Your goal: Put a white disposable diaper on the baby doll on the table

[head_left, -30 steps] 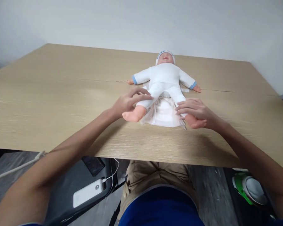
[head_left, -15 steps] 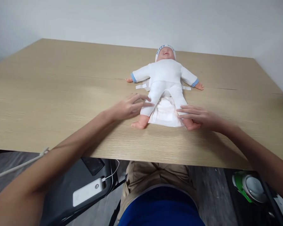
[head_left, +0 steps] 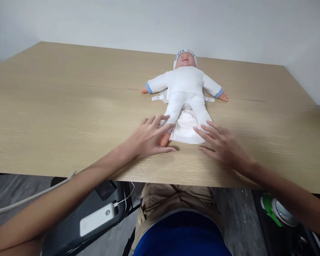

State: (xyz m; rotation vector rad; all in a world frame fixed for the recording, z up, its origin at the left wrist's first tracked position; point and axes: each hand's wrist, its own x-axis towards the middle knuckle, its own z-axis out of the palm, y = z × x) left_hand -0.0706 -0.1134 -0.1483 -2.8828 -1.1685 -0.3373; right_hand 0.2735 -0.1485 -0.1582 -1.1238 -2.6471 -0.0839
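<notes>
A baby doll (head_left: pixel 186 80) in a white suit with blue cuffs and a printed white cap lies on its back, arms spread. Beneath its hips and between its legs spreads an unfolded white diaper (head_left: pixel 186 128), its side tabs (head_left: pixel 158 97) sticking out at both sides of the waist. My left hand (head_left: pixel 152 137), fingers apart, is at the doll's leg on the left, thumb near the diaper's front edge. Over the lower leg on the right is my right hand (head_left: pixel 221 144), its fingers spread too. That hand hides the doll's foot there.
The doll lies on a wooden table (head_left: pixel 82 117) with a pale wall (head_left: pixel 117 25) behind. Below the front edge, a black seat (head_left: pixel 66 220) bears a white power bank (head_left: pixel 97 219) with a cable. A green-and-white round object (head_left: pixel 282 211) is at lower right.
Both hands have moved down towards the doll's feet and the table's front edge, with fingers spread wider. Doll and diaper look unmoved; the camera view has shifted slightly.
</notes>
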